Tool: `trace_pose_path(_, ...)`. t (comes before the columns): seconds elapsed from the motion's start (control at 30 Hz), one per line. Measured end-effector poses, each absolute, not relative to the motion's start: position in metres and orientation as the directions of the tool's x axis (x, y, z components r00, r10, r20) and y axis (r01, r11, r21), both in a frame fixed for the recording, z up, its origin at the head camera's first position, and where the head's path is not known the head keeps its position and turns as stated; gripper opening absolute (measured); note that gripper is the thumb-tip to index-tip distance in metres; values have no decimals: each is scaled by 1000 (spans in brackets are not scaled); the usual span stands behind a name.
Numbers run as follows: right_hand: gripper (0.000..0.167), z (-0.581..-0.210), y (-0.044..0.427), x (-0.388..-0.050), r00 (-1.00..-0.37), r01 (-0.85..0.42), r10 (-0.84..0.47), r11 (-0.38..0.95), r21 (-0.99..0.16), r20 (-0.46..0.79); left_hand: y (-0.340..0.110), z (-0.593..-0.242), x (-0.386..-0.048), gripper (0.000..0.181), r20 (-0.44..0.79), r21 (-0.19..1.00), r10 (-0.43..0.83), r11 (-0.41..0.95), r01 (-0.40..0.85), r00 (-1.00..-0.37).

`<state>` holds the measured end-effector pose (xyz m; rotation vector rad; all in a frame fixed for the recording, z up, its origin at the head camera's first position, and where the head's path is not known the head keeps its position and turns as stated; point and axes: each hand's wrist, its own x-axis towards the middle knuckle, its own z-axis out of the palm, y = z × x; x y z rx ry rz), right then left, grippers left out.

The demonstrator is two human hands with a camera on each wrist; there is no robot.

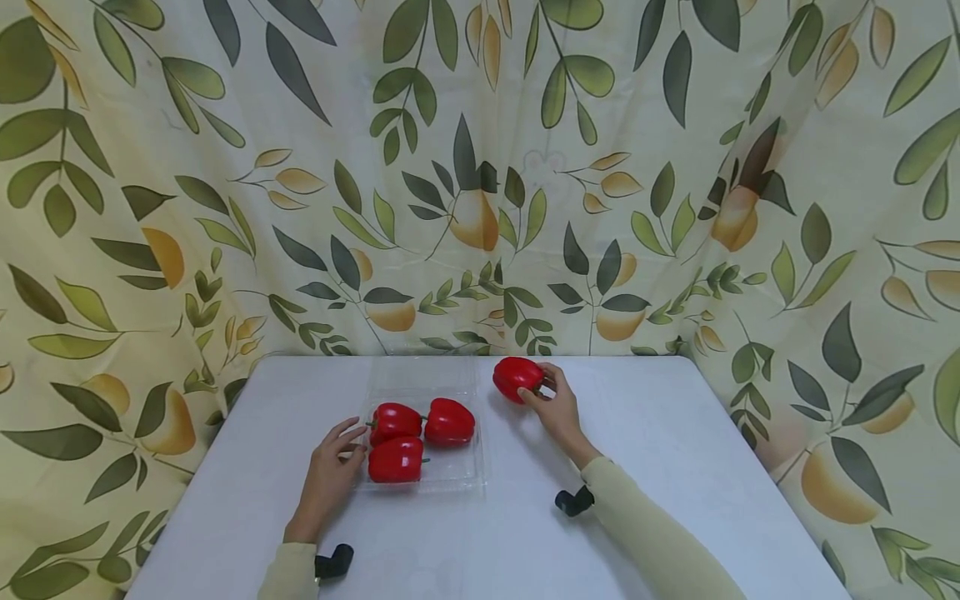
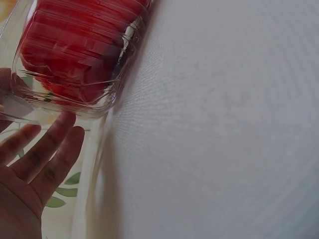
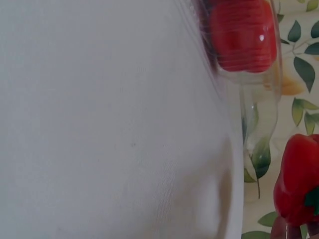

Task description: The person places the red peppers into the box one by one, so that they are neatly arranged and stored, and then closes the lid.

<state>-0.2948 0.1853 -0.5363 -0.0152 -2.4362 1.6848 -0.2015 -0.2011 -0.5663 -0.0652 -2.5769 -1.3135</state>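
Note:
Three red bell peppers, one at the front [image 1: 395, 461], one at the back left [image 1: 396, 422] and one at the right [image 1: 450, 422], lie in a clear plastic container [image 1: 456, 477]. My left hand [image 1: 330, 471] is at the container's left side; in the left wrist view its fingers [image 2: 54, 164] are spread and fairly straight at the clear wall. My right hand [image 1: 557, 408] holds a fourth red pepper [image 1: 516, 378] between thumb and fingers, right of the container. The right wrist view shows this pepper [image 3: 298, 179] with fingertips under it.
The container's clear lid [image 1: 420, 375] stands open at the back, near the table's far edge. A white cloth covers the table [image 1: 637, 433]. Behind hangs a leaf-and-fruit patterned curtain [image 1: 480, 292]. Each wrist bears a dark device, left [image 1: 335, 563] and right [image 1: 575, 502].

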Motion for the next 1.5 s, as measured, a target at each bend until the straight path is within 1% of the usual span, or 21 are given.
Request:
trace_pose_path(0.27, 62, -529, 183, -280, -984, -114, 95, 327, -938, 153, -201, -567, -202, 38, 217, 794, -76, 594, 130, -973)
trace_pose_path(0.47, 66, -523, 181, -269, -984, -129, 78, 297, -946, 159, -201, -566, -201, 38, 219, 798, -76, 588, 134, -973)
trace_pose_path(0.6, 67, -506, 177, -256, -988, -116, 60, 305, -945, 140, -202, -566, -201, 38, 239, 791, -72, 593, 151, -968)
trace_pose_path(0.7, 66, -503, 176, -254, -990, -107, 53, 301, -947, 129, -202, -566, -201, 37, 249, 788, -71, 594, 159, -966)
trace_pose_path(0.83, 68, -518, 178, -258, -988, -125, 56, 283, -951, 146, -202, -566, -201, 37, 247, 791, -70, 590, 160, -966)
trace_pose_path(0.93, 68, -520, 177, -254, -984, -153, 44, 284, -946, 172, -202, -567, -201, 36, 247, 791, -70, 590, 159, -966)
trace_pose_path(1.03, 68, -521, 176, -250, -982, -173, 23, 280, -944, 187, -202, -568, -202, 36, 254, 789, -71, 593, 164, -964)
trace_pose_path(1.33, 66, -521, 174, -238, -983, -179, -14, 248, -952, 181, -202, -569, -202, 37, 271, 783, -72, 597, 176, -960)
trace_pose_path(1.5, 65, -518, 171, -233, -981, -195, -25, 255, -947, 195, -201, -568, -201, 36, 276, 784, -71, 593, 182, -958)
